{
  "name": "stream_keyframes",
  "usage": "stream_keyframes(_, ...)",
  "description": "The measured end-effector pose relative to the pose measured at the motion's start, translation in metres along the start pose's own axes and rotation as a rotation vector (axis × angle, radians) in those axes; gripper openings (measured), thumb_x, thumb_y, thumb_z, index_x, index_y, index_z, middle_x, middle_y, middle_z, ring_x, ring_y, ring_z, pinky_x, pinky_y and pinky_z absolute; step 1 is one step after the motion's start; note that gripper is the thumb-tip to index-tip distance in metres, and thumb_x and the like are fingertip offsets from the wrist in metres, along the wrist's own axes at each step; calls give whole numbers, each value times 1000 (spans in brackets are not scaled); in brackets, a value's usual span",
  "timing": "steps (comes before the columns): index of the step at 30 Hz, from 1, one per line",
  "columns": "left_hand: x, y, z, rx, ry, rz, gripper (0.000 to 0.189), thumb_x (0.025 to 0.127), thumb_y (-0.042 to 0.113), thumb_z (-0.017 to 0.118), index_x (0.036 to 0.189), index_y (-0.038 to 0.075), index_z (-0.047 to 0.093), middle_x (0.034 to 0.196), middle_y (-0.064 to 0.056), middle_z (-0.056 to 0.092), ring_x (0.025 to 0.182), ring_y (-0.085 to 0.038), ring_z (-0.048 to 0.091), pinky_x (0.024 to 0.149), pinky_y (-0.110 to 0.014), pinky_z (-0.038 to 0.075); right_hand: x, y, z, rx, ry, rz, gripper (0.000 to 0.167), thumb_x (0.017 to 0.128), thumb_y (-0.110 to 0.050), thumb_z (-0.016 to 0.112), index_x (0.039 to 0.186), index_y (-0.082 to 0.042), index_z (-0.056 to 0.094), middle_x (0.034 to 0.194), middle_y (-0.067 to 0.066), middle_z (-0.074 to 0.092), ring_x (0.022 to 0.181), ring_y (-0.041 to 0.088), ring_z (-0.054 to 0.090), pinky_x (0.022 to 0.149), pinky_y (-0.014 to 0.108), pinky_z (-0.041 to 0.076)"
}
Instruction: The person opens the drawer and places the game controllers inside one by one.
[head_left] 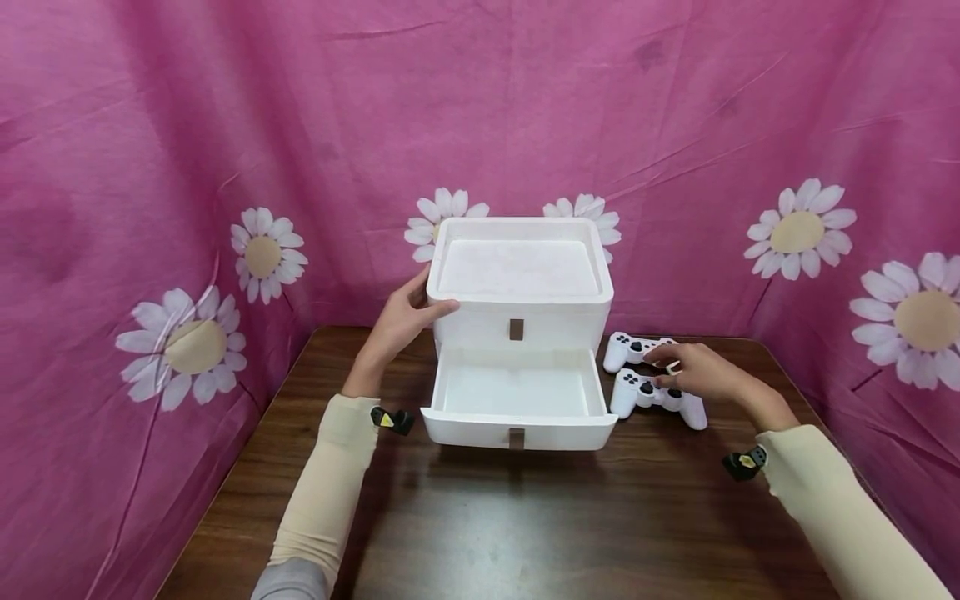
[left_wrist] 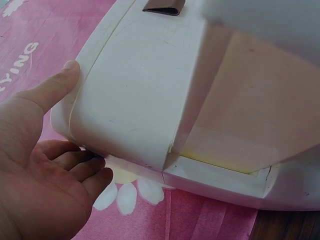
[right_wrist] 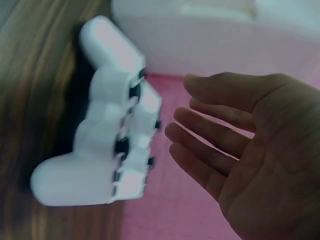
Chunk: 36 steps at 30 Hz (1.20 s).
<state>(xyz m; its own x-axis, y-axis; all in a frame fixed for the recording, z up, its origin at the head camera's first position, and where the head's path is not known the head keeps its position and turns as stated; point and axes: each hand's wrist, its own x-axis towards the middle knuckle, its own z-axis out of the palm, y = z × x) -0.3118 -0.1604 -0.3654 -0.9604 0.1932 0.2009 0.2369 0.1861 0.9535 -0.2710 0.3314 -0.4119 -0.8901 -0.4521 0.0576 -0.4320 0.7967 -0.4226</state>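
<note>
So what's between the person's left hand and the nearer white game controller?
In the head view, the white drawer unit stands between the left hand and the nearer controller. Its lower drawer is pulled open.

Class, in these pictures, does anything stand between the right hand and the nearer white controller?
Nothing visible does. The right hand hovers by the nearer white controller, with no other object in the gap. The farther controller lies beyond it; the open drawer is to its left.
</note>
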Motion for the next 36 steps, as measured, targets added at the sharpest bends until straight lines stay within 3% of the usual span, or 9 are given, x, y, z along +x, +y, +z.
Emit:
stream_keyframes(4, 0, 0, 0, 8, -1, -2, 91, 92, 32, 87, 168, 31, 35, 159, -6, 56, 136, -22, 60, 108, -42, 56, 3, 17, 12, -27, -47, 7, 46, 88, -13, 83, 128, 6, 71, 125, 24, 74, 108, 38, 71, 89, 48, 57)
stream_keyframes(8, 0, -1, 0, 7, -1, -5, 92, 92, 32, 87, 168, 31, 34, 159, -6, 56, 136, -23, 59, 109, -43, 55, 6, 28, 27, 5, -109, 6, 58, 80, -12, 86, 131, 8, 67, 129, 28, 71, 109, 35, 68, 93, 48, 56)
stream_keyframes(14, 0, 0, 0, -1, -1, -2, 93, 92, 32, 87, 168, 30, 34, 161, -6, 55, 139, -22, 58, 113, -44, 52, 10, 34, 44, -50, -120, -16, 61, 70, -3, 84, 127, 7, 68, 107, 14, 73, 91, 22, 60, 83, 40, 52)
stream_keyframes(18, -1, 1, 1, -6, 1, -2, 93, 92, 32, 87, 168, 29, 33, 161, -7, 54, 140, -22, 58, 113, -45, 53, 10, 32, 45, -108, -118, -7, 58, 65, 1, 83, 121, 6, 70, 98, 10, 71, 84, 21, 58, 77, 38, 51)
stream_keyframes(27, 0, 1, 0, -8, 1, 1, 94, 92, 32, 87, 168, 29, 33, 161, -6, 54, 140, -22, 57, 113, -45, 52, 8, 30, 44, -147, -149, 79, 66, 68, -10, 92, 128, 6, 71, 103, 17, 74, 90, 27, 64, 83, 48, 56)
stream_keyframes(36, 0, 0, -1, 8, -6, -7, 91, 93, 33, 86, 168, 33, 34, 160, -5, 55, 138, -22, 59, 105, -40, 57, 8, 31, 44, -226, -98, 31, 67, 61, -18, 95, 123, 2, 78, 104, 20, 79, 90, 28, 71, 85, 53, 60)
